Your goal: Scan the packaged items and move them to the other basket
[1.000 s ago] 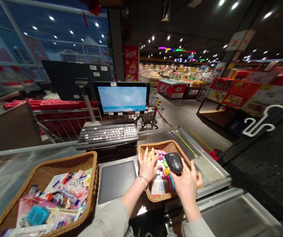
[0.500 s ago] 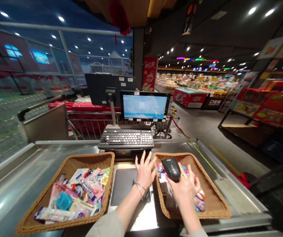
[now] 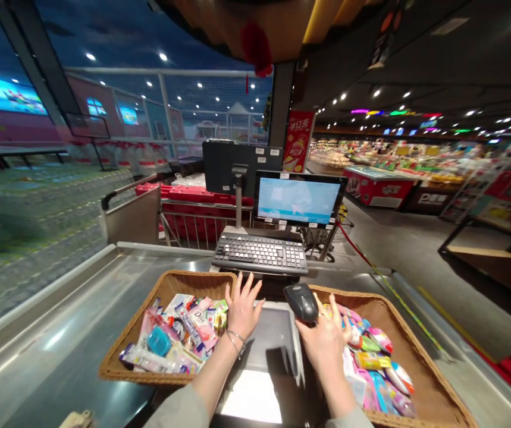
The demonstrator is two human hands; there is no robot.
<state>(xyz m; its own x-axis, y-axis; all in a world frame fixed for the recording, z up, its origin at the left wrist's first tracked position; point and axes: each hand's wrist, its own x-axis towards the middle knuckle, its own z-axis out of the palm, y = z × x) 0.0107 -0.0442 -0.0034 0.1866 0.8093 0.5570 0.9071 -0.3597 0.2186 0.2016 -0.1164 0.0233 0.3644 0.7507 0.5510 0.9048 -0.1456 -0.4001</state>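
Empty left hand [image 3: 241, 309] spread wide at the left basket [image 3: 193, 284]; scanner [image 3: 302, 301] gripped in the right hand [image 3: 324, 343].
The packets [image 3: 179, 333] are found just left of that open palm, far nearer it than the right hand. The glass plate [image 3: 273, 342] is passed, then the scanner, its long axis aimed toward the keyboard [image 3: 259, 254], at the right basket [image 3: 429, 365] rim. 0.5 s ago the left hand was seen beside the right basket.
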